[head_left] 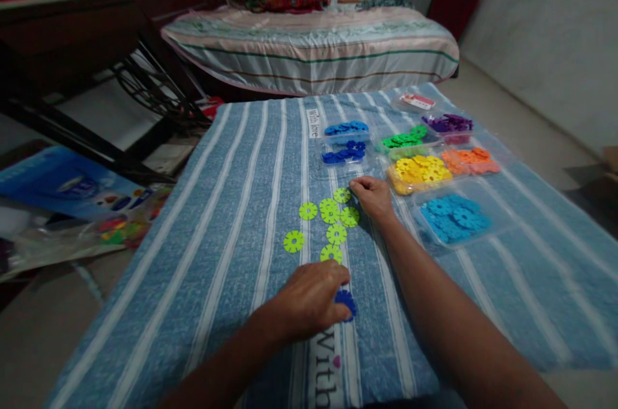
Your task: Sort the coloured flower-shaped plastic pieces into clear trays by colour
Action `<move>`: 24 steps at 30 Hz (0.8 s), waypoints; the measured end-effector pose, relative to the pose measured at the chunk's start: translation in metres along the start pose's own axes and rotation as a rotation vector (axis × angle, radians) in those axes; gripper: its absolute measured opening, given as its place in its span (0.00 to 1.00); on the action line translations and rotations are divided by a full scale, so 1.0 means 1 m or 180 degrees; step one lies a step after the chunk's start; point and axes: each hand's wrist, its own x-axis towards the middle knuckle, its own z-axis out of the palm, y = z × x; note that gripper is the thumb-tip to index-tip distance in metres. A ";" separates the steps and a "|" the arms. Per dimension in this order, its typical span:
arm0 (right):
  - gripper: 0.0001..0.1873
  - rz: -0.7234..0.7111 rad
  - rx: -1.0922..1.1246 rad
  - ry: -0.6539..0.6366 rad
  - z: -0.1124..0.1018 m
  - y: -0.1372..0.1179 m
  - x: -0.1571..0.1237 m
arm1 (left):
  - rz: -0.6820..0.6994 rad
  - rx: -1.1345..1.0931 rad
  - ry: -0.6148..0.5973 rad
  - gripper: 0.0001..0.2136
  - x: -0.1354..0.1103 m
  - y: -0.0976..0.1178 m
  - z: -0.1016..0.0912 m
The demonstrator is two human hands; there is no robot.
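Note:
Several lime-green notched plastic discs (337,234) lie in a loose cluster on the striped cloth, some overlapping. One lime disc (294,241) lies apart on the left. My left hand (311,298) is low in front of the cluster, its thumb and finger closed at a dark blue notched disc (347,304), partly hidden by the thumb. The nearest lime disc (331,254) touches the view of its knuckles. My right hand (374,199) is closed in a pinch beside the upper lime disc (342,194); what its fingertips hold, if anything, is hidden.
Clear plastic trays on the right hold discs: light blue (454,219), yellow (420,171), orange (470,160), green (404,138), purple (449,123) and dark blue (344,154). A clear lid with a label (418,101) lies behind. A bed (309,55) stands beyond the table.

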 end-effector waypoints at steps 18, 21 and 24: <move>0.12 0.0032 -0.0031 0.0001 -0.001 -0.001 0.000 | -0.0215 -0.1458 0.0501 0.07 0.008 -0.020 0.016; 0.12 0.0007 -0.0043 -0.0004 -0.002 -0.001 0.001 | -0.0371 -0.1750 0.0562 0.08 0.007 -0.023 0.013; 0.13 -0.0025 -0.0036 -0.0022 -0.002 0.000 0.001 | -0.0569 -0.2147 0.0551 0.07 0.007 -0.027 0.008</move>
